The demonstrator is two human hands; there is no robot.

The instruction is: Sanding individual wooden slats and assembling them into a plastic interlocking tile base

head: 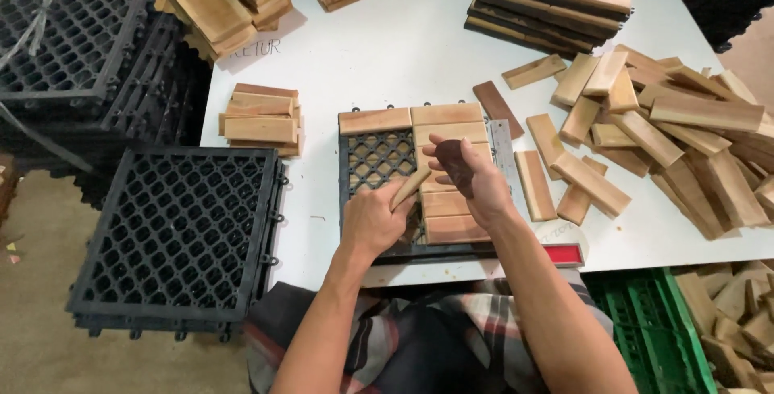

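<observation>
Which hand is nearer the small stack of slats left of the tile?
Left. The left hand rests on the tile's left half, toward the small stack; the right hand is farther right.

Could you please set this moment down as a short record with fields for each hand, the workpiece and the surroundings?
Left hand: left hand holds a wood slat, tilted over the tile
Right hand: right hand holds a dark brown piece above the tile
Workpiece: black plastic grid tile on the white table, right side and top row already covered with slats
Loose stock: pile of slats on the right; small stack on the left
Spare grids: black grids left of the table
Crate: green crate, lower right
</observation>
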